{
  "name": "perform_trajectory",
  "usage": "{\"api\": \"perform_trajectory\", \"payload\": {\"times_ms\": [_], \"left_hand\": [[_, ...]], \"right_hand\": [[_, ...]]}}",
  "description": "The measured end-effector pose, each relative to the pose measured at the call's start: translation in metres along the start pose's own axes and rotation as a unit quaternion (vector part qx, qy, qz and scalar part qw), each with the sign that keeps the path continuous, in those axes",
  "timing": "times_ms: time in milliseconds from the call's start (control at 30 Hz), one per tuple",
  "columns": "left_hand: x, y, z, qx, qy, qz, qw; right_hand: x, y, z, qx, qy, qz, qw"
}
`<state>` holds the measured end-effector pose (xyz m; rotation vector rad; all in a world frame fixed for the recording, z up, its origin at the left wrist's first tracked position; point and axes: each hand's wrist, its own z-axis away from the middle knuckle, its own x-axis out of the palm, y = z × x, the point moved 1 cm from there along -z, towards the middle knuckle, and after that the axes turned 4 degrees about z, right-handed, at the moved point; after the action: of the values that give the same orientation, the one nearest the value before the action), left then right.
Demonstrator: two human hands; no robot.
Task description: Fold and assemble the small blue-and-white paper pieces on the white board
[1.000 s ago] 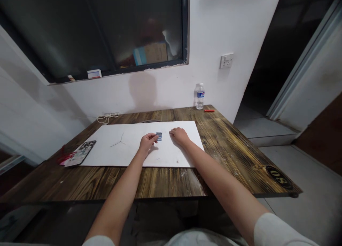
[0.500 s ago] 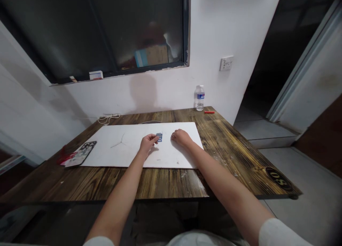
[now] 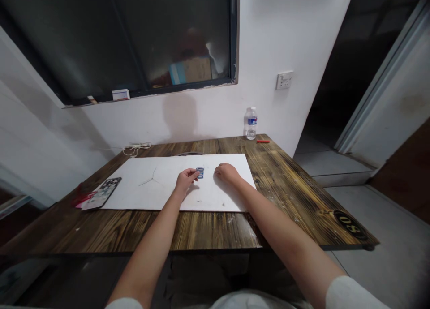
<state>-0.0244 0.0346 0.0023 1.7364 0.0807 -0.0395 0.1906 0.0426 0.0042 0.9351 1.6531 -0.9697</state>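
Observation:
Between the thumb and fingers of my left hand (image 3: 186, 181) is a small blue, flat piece with pale rectangular bars (image 3: 200, 173); its kind is too small to make out. That hand is just above the white board (image 3: 168, 197) on the table. To its right, my right hand (image 3: 227, 172) is closed, fingertips curled down near the board. Whatever those fingers may pinch is too small or hidden to name. Thin dark strands (image 3: 152, 179) lie on the board left of my left hand, and tiny dark bits lie near its front edge.
A patterned phone-like case (image 3: 106, 193) and red strands (image 3: 82, 199) lie at the board's left end. At the back of the wooden table (image 3: 289, 201) are a coiled white cable (image 3: 136, 148), a water bottle (image 3: 251, 124) and a red pen-like stick (image 3: 263, 141). The wall rises behind.
My right hand has shifted very slightly, its fingers still curled. My left hand keeps the blue piece in about the same place.

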Motion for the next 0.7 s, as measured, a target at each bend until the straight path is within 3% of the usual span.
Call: {"api": "perform_trajectory", "payload": {"times_ms": [400,700], "left_hand": [[0.0016,0.0043,0.0023,0.001,0.006,0.002,1.000],[0.0011,0.0053,0.0027,-0.002,0.006,-0.008,1.000]], "right_hand": [[0.0069,-0.0042,-0.0005,-0.007,-0.003,0.041,0.999],[0.0068,0.0020,-0.0015,-0.001,0.004,0.009,1.000]]}}
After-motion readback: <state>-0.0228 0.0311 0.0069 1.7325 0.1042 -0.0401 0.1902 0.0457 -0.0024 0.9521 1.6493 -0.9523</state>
